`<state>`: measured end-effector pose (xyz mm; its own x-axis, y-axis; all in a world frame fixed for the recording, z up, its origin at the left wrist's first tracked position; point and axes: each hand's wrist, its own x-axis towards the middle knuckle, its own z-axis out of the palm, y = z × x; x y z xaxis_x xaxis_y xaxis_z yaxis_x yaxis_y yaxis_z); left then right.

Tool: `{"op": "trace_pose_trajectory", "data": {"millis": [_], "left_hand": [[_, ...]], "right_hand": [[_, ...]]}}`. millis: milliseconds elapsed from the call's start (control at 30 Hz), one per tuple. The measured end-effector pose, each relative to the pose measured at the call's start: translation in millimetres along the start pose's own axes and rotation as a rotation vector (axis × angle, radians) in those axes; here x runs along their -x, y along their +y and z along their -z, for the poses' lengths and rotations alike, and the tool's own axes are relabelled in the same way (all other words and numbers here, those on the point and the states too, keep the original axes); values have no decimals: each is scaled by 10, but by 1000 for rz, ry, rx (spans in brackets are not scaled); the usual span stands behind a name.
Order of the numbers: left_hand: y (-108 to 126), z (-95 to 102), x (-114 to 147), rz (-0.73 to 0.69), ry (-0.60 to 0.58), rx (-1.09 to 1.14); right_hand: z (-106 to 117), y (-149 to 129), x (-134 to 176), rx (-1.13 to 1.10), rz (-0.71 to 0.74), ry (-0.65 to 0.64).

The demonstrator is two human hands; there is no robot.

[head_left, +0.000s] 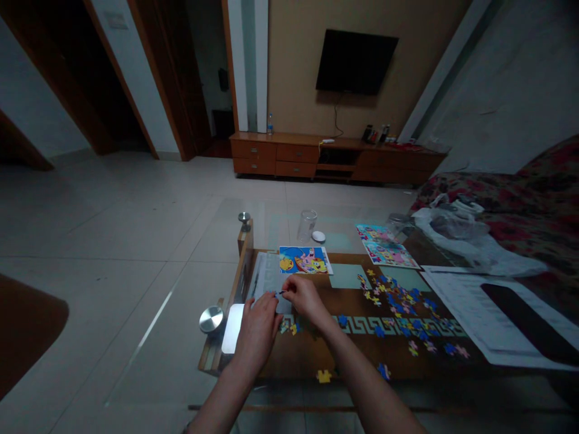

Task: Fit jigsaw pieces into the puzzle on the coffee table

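Note:
My right hand [304,295] pinches a small puzzle piece [281,293] between thumb and fingertips, just past the fingers of my other hand. My left hand [260,325] rests low over the glass table with its fingers stretched forward, near the pinched piece; what lies beneath it is hidden. Several yellowish puzzle pieces [293,329] lie beside my left thumb. Right behind my hands is a cartoon picture card [305,260]. A spread of loose puzzle pieces [409,307] covers the table to the right, and a single yellow piece [323,376] lies near the front edge.
A clear glass jar [307,225] and a white lid [318,237] stand behind the card. Two more picture cards [391,254] lie at the back right, near a plastic bag [479,238]. Papers with a dark phone [527,319] lie right. Metal knobs [211,319] flank the left.

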<state>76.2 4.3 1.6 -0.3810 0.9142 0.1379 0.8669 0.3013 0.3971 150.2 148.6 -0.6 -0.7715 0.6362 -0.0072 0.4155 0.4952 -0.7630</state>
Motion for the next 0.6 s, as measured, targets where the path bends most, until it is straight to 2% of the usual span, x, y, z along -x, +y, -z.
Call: {"op": "trace_pose_trajectory", "data": {"millis": [133, 233, 400, 500, 600], "left_hand": [[-92, -91, 5, -35, 64, 34], [-189, -153, 7, -90, 159, 83], [-281, -151, 13, -95, 342, 116], [-275, -112, 17, -86, 355, 133], [-256, -78, 23, -72, 301, 125]], "right_hand": [[165, 143, 50, -111, -2, 17], [349, 250, 191, -57, -34, 16], [548, 277, 465, 90, -62, -86], [555, 218, 578, 208, -63, -85], [606, 204, 648, 320, -70, -45]]}}
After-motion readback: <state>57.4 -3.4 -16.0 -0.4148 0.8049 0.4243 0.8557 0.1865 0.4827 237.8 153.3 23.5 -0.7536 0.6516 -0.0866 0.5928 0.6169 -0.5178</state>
